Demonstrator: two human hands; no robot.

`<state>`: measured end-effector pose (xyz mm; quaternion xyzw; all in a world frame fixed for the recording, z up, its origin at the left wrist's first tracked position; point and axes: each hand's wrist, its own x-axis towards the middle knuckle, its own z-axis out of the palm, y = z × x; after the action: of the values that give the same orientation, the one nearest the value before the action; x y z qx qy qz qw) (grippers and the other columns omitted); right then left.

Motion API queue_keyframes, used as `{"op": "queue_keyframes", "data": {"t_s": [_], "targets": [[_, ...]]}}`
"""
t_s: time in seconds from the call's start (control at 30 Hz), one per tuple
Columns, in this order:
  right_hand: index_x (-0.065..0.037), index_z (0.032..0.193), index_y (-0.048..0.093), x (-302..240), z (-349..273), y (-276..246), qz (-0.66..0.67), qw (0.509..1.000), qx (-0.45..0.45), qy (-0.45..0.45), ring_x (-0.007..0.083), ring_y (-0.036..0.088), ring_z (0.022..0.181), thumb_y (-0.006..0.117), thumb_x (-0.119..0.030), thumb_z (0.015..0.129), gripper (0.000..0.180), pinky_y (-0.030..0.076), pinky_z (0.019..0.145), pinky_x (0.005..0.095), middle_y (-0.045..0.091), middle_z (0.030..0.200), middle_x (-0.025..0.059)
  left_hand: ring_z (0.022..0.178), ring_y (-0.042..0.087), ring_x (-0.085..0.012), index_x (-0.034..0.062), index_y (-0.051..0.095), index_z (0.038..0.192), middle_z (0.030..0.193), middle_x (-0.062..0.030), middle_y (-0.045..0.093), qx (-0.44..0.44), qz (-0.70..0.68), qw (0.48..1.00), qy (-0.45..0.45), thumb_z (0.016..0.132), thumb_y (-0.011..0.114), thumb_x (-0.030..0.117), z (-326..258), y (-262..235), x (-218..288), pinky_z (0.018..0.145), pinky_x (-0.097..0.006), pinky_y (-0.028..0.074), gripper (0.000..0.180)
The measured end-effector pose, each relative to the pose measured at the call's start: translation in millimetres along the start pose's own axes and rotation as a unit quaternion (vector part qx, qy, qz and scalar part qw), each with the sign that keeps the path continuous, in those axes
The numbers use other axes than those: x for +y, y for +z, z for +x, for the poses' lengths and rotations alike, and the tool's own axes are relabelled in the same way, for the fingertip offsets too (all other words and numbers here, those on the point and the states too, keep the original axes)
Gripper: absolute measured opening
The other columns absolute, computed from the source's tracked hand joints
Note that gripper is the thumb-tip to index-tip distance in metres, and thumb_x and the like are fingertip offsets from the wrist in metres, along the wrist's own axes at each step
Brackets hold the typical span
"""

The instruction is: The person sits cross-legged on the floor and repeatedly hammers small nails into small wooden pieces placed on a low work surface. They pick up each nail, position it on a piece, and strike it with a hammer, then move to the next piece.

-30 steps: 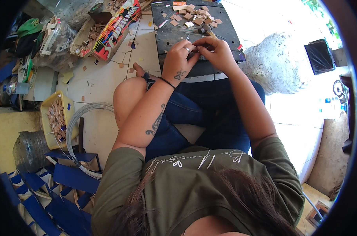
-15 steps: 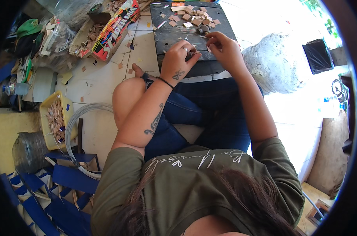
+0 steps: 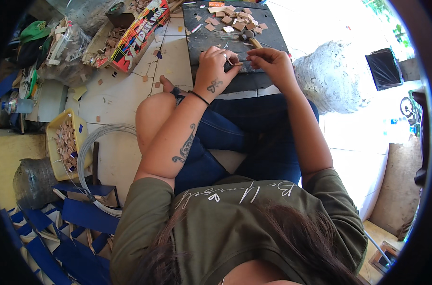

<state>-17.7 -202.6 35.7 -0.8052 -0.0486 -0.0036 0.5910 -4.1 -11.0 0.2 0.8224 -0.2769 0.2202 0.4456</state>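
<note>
Over the near part of a black low table [image 3: 201, 38], my left hand [image 3: 216, 64] is closed, with a small wooden piece [image 3: 238, 64] at its thumb and fingertips. Something dark lies under those fingers, too hidden to name. My right hand [image 3: 273, 66] is just to its right, fingers pinched together, and what they hold, if anything, is too small to make out. A hammer [image 3: 248, 36] with a wooden handle lies just beyond the right hand. Thin wires [image 3: 225, 36] are strewn on the table, and several small square wooden pieces [image 3: 239, 21] are heaped toward its far side.
A colourful printed carton [image 3: 135, 40] of wood bits stands at the left. Below it are a yellow basket [image 3: 53, 156] of wooden squares, a coil of wire [image 3: 82, 161] and several blue-topped pieces [image 3: 87, 213]. A large wrapped bundle [image 3: 332, 78] stands right of the table.
My right hand has moved slightly down, closer to the left hand, and its fingers have drawn together. More of the hammer's handle shows now. The left hand has hardly moved.
</note>
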Motion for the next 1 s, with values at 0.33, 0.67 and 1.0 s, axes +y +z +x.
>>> {"op": "queue_keyframes", "data": {"t_s": [0.33,0.67,1.0], "targets": [[0.002,0.101,0.063,-1.5,-3.7,9.7,0.037,0.999,0.032,-0.004,0.0095,0.064,0.081,0.065,-0.006,0.088,0.016,0.053,0.074,0.0241,0.071,0.094,0.0094,0.073,0.057,-0.0209,0.0115,0.069,0.078,0.07,-0.0018,0.063,-0.026,-0.041,0.995,-0.083,0.069,0.078,0.019,0.3,-2.3,-1.9,0.078,-0.036,0.041,0.014],[0.0,0.094,0.068,-19.2,-5.7,22.6,-0.071,0.993,0.061,-0.078,0.0069,0.063,0.077,0.07,-0.007,0.085,0.012,0.051,0.072,0.0217,0.069,0.083,0.0033,0.073,0.058,-0.0208,0.0119,0.07,0.08,0.072,-0.003,0.062,-0.043,-0.041,0.993,-0.097,0.07,0.078,0.023,-0.9,-3.4,-4.0,0.078,-0.035,0.041,0.016],[0.0,0.092,0.068,-18.2,-7.3,26.1,-0.111,0.989,0.06,-0.082,0.007,0.064,0.077,0.071,-0.009,0.084,0.012,0.051,0.072,0.0214,0.069,0.081,0.0032,0.073,0.058,-0.0208,0.0121,0.069,0.08,0.07,-0.0025,0.061,-0.039,-0.03,0.995,-0.083,0.07,0.078,0.022,-0.8,-3.5,-3.5,0.078,-0.035,0.041,0.016]]}}
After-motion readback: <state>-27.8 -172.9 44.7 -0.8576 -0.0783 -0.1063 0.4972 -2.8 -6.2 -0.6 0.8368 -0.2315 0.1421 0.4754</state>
